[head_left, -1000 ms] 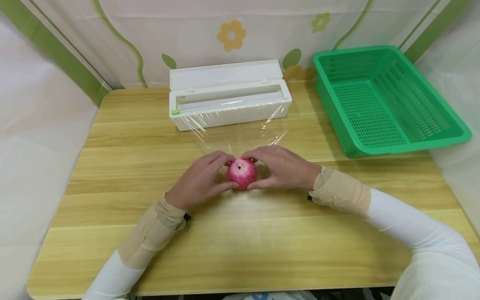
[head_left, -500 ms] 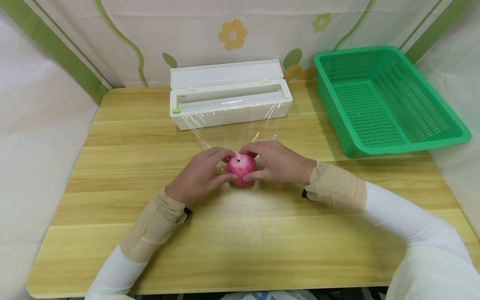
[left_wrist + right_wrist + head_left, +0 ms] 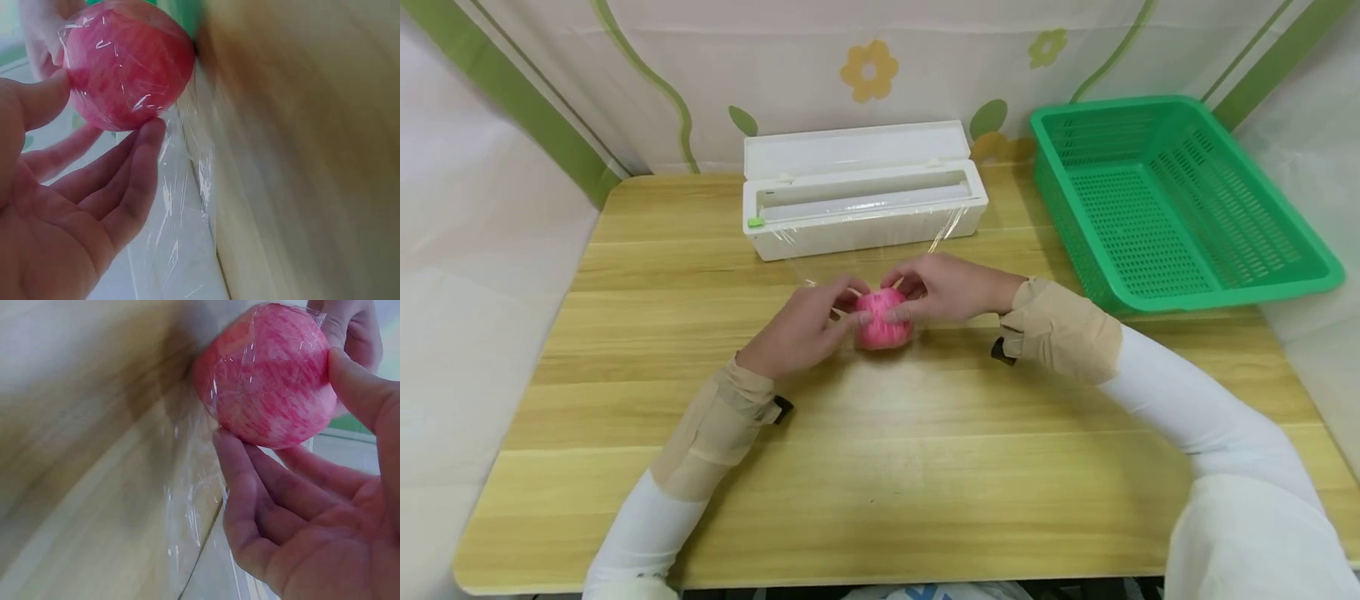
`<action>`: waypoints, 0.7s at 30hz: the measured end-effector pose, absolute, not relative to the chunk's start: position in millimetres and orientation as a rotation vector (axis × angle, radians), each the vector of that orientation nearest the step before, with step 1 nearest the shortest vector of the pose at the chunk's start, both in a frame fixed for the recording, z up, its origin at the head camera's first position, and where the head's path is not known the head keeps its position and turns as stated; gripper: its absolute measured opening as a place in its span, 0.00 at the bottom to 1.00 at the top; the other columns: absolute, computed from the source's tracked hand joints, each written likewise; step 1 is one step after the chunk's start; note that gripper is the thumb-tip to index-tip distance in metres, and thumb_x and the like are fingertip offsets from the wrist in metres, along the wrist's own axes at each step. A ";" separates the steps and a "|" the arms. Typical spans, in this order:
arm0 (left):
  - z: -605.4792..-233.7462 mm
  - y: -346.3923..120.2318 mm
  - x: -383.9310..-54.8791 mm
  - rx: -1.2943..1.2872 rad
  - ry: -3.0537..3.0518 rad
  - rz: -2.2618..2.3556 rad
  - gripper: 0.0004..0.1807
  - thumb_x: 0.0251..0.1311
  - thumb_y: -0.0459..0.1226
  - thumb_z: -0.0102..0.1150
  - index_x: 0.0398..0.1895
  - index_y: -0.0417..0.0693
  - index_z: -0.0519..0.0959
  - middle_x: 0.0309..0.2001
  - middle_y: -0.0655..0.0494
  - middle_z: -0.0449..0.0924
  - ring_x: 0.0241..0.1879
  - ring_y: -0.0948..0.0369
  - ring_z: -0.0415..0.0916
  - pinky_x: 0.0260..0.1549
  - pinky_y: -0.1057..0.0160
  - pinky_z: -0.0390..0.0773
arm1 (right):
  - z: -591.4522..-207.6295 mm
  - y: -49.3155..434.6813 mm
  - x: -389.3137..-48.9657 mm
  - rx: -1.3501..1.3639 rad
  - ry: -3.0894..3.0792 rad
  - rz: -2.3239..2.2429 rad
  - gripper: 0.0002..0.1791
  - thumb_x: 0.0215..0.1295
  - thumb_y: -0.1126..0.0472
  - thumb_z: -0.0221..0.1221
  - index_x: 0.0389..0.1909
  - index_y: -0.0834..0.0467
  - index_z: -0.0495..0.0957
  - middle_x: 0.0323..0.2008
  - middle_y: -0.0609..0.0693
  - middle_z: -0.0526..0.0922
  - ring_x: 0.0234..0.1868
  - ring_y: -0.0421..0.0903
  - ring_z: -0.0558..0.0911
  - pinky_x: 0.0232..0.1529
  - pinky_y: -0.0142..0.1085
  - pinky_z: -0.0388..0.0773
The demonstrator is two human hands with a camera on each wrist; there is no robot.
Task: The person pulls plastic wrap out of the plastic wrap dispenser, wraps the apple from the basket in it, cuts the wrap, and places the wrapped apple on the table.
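We see the apple (image 3: 882,335) at mid-surface (image 3: 880,475), caught between the left hand (image 3: 801,332) and the right hand (image 3: 957,287), with neither clearly nearer. The fingers of both hands are curled around it, thumbs on the near face and the others towards the far side, so we take it as gripped from both flanks. It is round and gives us no long axis; what seems to matter is the line straight beyond it to the white box (image 3: 868,239), since the film (image 3: 175,194) spans that gap. From the head, we get this line and the lifted lid (image 3: 857,150), but little of the film; both wrist views show it glinting over the skin. Whether it closes fully around the underside, we cannot tell.
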State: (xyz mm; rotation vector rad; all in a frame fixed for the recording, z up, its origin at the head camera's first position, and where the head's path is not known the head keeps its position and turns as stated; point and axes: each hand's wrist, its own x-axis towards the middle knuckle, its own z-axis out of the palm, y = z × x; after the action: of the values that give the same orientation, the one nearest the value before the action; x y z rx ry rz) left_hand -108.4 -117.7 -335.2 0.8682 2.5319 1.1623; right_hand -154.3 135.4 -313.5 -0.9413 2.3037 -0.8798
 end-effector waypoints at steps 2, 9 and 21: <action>-333.9 -117.3 -111.0 0.839 2.521 1.153 0.17 0.78 0.39 0.58 0.63 0.42 0.74 0.57 0.44 0.86 0.59 0.49 0.86 0.60 0.49 0.85 | -313.3 134.8 -159.0 -0.950 2.291 -0.885 0.26 0.73 0.53 0.67 0.64 0.65 0.79 0.57 0.58 0.88 0.56 0.51 0.88 0.60 0.44 0.86; -329.9 -117.5 -119.4 0.715 2.490 1.098 0.17 0.81 0.43 0.52 0.64 0.43 0.75 0.53 0.46 0.87 0.54 0.51 0.85 0.53 0.50 0.87 | -311.9 131.6 -167.4 -0.927 2.317 -0.842 0.26 0.77 0.50 0.63 0.65 0.64 0.80 0.55 0.56 0.88 0.56 0.51 0.86 0.59 0.46 0.85; -327.5 -113.3 -128.2 0.664 2.542 1.076 0.21 0.83 0.41 0.48 0.64 0.36 0.78 0.53 0.44 0.85 0.52 0.50 0.83 0.52 0.51 0.85 | -316.6 126.3 -159.8 -0.782 2.355 -0.956 0.30 0.69 0.46 0.70 0.63 0.55 0.71 0.58 0.54 0.82 0.56 0.50 0.86 0.57 0.42 0.87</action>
State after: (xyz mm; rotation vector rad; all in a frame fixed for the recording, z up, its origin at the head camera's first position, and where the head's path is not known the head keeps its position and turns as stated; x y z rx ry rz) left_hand -128.2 -113.3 -327.5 0.6638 2.5424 1.0759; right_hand -159.8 126.3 -316.6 -0.7815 2.3551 -0.9563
